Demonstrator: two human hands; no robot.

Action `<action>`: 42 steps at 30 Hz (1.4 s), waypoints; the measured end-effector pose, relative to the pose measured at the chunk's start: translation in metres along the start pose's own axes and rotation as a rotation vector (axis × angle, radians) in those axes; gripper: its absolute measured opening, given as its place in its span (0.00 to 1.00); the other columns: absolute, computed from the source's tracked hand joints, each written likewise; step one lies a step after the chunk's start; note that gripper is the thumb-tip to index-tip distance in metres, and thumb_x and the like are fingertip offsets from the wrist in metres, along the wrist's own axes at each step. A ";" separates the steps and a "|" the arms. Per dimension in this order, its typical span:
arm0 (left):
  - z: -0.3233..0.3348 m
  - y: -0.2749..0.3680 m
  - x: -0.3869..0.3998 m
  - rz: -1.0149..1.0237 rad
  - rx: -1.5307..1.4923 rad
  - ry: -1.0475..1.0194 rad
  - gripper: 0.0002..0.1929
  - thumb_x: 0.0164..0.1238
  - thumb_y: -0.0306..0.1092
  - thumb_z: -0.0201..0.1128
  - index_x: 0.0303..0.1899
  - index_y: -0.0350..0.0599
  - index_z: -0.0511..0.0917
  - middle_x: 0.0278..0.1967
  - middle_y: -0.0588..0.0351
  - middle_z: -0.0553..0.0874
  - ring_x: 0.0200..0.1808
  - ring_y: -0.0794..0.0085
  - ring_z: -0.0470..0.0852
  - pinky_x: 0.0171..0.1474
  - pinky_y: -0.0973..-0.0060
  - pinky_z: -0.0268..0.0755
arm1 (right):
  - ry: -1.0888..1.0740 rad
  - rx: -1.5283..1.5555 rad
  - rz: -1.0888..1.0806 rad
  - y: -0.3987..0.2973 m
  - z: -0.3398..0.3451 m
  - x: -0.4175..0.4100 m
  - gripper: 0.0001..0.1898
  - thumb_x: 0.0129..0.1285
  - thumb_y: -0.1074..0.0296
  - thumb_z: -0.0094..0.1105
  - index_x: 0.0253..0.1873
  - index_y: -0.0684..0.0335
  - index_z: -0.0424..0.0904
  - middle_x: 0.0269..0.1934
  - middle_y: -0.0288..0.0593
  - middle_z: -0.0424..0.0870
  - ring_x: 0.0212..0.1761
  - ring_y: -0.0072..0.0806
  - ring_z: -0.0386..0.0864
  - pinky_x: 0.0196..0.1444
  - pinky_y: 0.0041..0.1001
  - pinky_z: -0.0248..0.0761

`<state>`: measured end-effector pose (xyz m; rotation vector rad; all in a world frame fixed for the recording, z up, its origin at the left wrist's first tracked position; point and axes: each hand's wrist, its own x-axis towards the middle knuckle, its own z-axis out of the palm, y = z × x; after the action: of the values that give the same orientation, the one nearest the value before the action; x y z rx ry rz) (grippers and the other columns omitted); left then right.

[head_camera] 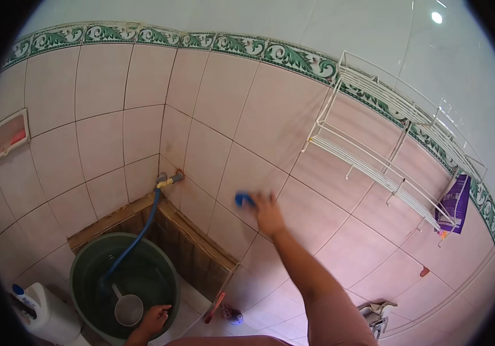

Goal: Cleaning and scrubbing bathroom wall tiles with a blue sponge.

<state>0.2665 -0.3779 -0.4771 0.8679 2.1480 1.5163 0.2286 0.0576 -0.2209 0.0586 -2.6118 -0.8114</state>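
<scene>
My right hand (270, 216) reaches out to the pink tiled wall (316, 207) and grips a blue scrubber (244, 199), blurred, against the tiles. The scrubber's exact kind is hard to make out. Lower down, my left hand (155, 319) hangs over the near right side of a large dark green tub (177, 281), its fingers loosely bent and nothing seen in them. Beside it in the tub lies a white dipper (129, 309) with its handle pointing away. A blue hose (147, 225) runs from the wall tap (167, 181) down into the water.
A white wire rack (360, 160) juts from the wall on the right, holding a purple pouch (454, 205). Left of the tub stands a white plastic container (53, 315). A red-handled brush (215, 308) leans by the wooden ledge (204, 268). A soap dish (7, 136) is set in the left wall.
</scene>
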 end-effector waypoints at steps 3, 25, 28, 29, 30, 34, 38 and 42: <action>0.009 -0.008 -0.001 -0.062 -0.059 0.133 0.15 0.62 0.25 0.54 0.50 0.43 0.76 0.40 0.50 0.80 0.39 0.69 0.80 0.45 0.76 0.72 | 0.428 0.038 0.254 0.047 -0.068 0.069 0.28 0.57 0.76 0.45 0.65 0.50 0.63 0.64 0.45 0.63 0.65 0.45 0.60 0.67 0.53 0.46; 0.039 -0.022 -0.007 -0.117 -0.172 0.099 0.16 0.62 0.26 0.54 0.52 0.42 0.75 0.43 0.48 0.80 0.44 0.65 0.79 0.49 0.73 0.70 | -0.168 -0.142 -0.176 -0.077 0.109 -0.040 0.20 0.63 0.64 0.42 0.60 0.53 0.70 0.63 0.41 0.64 0.68 0.38 0.56 0.69 0.56 0.37; 0.030 -0.013 -0.011 -0.120 -0.065 0.041 0.16 0.63 0.26 0.54 0.53 0.43 0.75 0.43 0.51 0.80 0.42 0.70 0.79 0.48 0.75 0.70 | -0.421 -0.066 -0.294 -0.092 0.133 -0.093 0.19 0.63 0.61 0.44 0.56 0.55 0.74 0.63 0.40 0.65 0.69 0.37 0.54 0.70 0.55 0.37; 0.026 -0.012 -0.008 -0.224 -0.163 0.069 0.15 0.64 0.26 0.53 0.53 0.43 0.75 0.42 0.52 0.80 0.41 0.72 0.78 0.47 0.77 0.70 | -0.449 -0.038 -0.295 -0.090 0.135 -0.097 0.18 0.62 0.61 0.44 0.55 0.55 0.75 0.62 0.40 0.65 0.69 0.37 0.54 0.70 0.55 0.37; 0.024 -0.013 -0.014 -0.346 -0.262 0.086 0.15 0.65 0.26 0.53 0.52 0.43 0.75 0.42 0.54 0.79 0.41 0.75 0.77 0.46 0.78 0.70 | -0.314 0.000 -0.228 -0.084 0.120 -0.070 0.18 0.62 0.60 0.44 0.56 0.53 0.75 0.63 0.40 0.64 0.69 0.37 0.53 0.69 0.56 0.37; 0.025 -0.016 -0.012 -0.246 -0.205 0.206 0.14 0.65 0.27 0.52 0.52 0.42 0.75 0.41 0.55 0.79 0.40 0.78 0.76 0.46 0.79 0.69 | 0.095 0.077 -0.008 -0.038 0.018 0.063 0.24 0.59 0.71 0.45 0.63 0.53 0.66 0.64 0.44 0.63 0.68 0.41 0.56 0.66 0.56 0.43; 0.031 -0.005 -0.007 -0.150 -0.141 0.217 0.15 0.65 0.26 0.53 0.52 0.41 0.75 0.41 0.54 0.79 0.40 0.76 0.76 0.46 0.79 0.69 | 0.144 0.119 -0.002 -0.046 0.032 0.064 0.24 0.59 0.71 0.46 0.62 0.55 0.67 0.64 0.44 0.63 0.67 0.42 0.57 0.66 0.56 0.44; 0.033 -0.030 -0.034 -0.223 -0.224 0.158 0.15 0.65 0.24 0.53 0.52 0.41 0.74 0.44 0.54 0.79 0.42 0.76 0.76 0.48 0.79 0.68 | -0.271 -0.026 -0.299 -0.107 0.166 -0.059 0.21 0.62 0.63 0.45 0.60 0.55 0.70 0.64 0.40 0.62 0.69 0.37 0.53 0.68 0.52 0.41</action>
<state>0.3042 -0.3842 -0.5182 0.4307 2.0481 1.7138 0.2103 0.0669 -0.4259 0.3634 -2.8895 -1.0164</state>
